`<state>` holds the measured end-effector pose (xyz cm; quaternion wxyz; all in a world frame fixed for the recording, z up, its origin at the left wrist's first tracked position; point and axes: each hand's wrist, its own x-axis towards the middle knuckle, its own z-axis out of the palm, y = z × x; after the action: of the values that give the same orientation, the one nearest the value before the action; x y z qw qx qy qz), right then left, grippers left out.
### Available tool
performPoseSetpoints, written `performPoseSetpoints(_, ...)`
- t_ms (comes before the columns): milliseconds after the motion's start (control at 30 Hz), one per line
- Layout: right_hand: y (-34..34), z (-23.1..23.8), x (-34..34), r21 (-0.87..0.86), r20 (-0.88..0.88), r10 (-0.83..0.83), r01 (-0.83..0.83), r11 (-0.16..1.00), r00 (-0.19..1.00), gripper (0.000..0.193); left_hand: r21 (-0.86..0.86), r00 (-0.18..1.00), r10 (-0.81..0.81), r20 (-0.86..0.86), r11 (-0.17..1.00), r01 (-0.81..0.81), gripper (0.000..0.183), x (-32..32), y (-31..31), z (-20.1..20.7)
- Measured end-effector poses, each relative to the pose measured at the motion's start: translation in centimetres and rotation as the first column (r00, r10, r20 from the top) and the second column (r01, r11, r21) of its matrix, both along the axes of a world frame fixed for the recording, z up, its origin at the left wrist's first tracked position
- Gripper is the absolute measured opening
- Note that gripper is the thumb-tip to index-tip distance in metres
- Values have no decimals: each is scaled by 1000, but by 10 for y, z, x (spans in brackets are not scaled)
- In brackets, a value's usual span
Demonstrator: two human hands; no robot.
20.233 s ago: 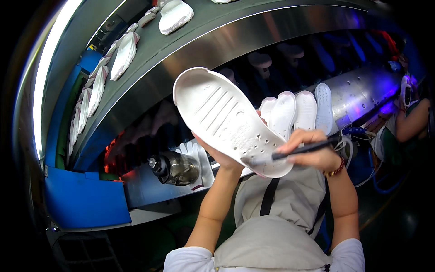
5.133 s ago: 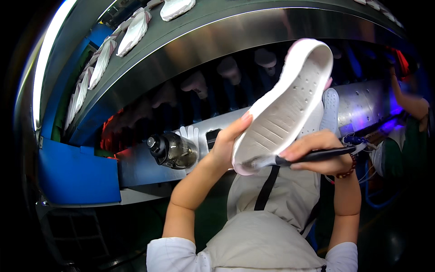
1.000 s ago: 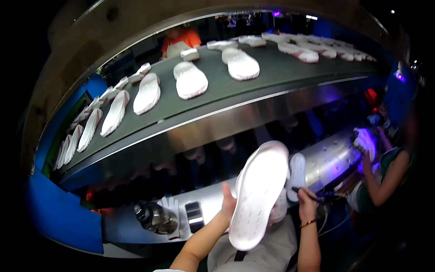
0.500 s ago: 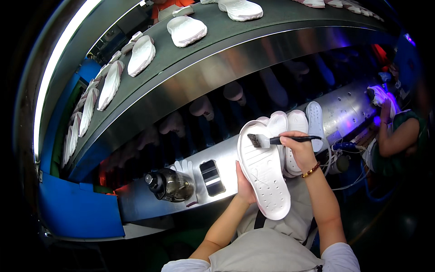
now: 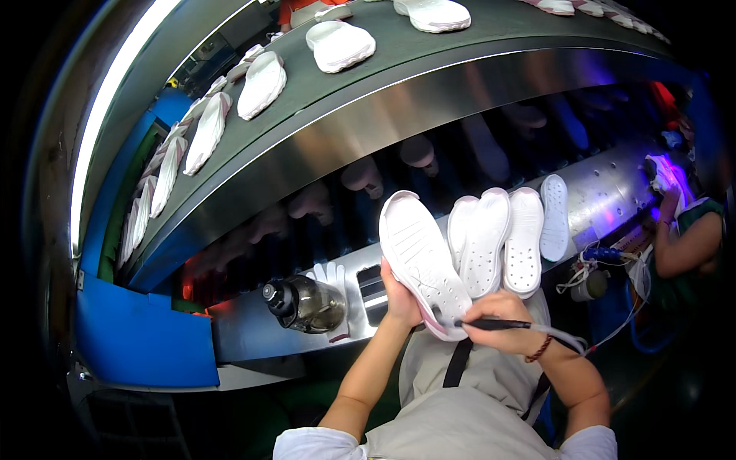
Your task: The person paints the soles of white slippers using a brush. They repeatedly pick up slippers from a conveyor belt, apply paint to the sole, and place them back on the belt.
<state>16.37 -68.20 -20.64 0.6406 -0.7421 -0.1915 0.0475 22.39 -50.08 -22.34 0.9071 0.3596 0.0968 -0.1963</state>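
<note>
My left hand (image 5: 399, 297) is closed round the left edge of a white shoe sole (image 5: 414, 241), which is tilted with its inner side facing up. Grooves run across its upper part and small holes dot its lower part. In my right hand (image 5: 504, 316) is a black-handled brush (image 5: 497, 325), gripped over the sole's lower end. The brush head is mostly hidden at the sole, and a pale tube trails from the handle past my wrist. Just right of the held sole, several white soles, among them a perforated one (image 5: 524, 241), lie side by side on the metal ledge (image 5: 249, 330).
A dark bottle (image 5: 310, 303) and a white glove (image 5: 336, 280) sit left on the ledge, near a dark framed device (image 5: 372, 287). Beyond, a green conveyor belt (image 5: 383, 65) carries more soles. Another person's arm (image 5: 678, 249) shows at right, by hanging cables (image 5: 625, 284).
My right hand and the brush have moved down from the sole's upper part to its lower end. The held sole has shifted left and up. The camera view has shifted too.
</note>
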Motion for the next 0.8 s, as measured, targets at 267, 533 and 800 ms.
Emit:
performPoseSetpoints(267, -26, 44, 50, 299, -22, -227, 223, 928, 974, 14, -181, 951, -310, 1, 935, 305, 78, -25, -32, 17)
performPoseSetpoints(533, -35, 51, 38, 384, -11, 89, -78, 920, 996, 16, -369, 974, -205, 95, 902, 226, 70, -20, -35, 33)
performPoseSetpoints(800, -46, 43, 35, 366, -28, 143, -123, 922, 989, 19, -64, 937, -59, 344, 994, 86, 74, -4, -36, 33)
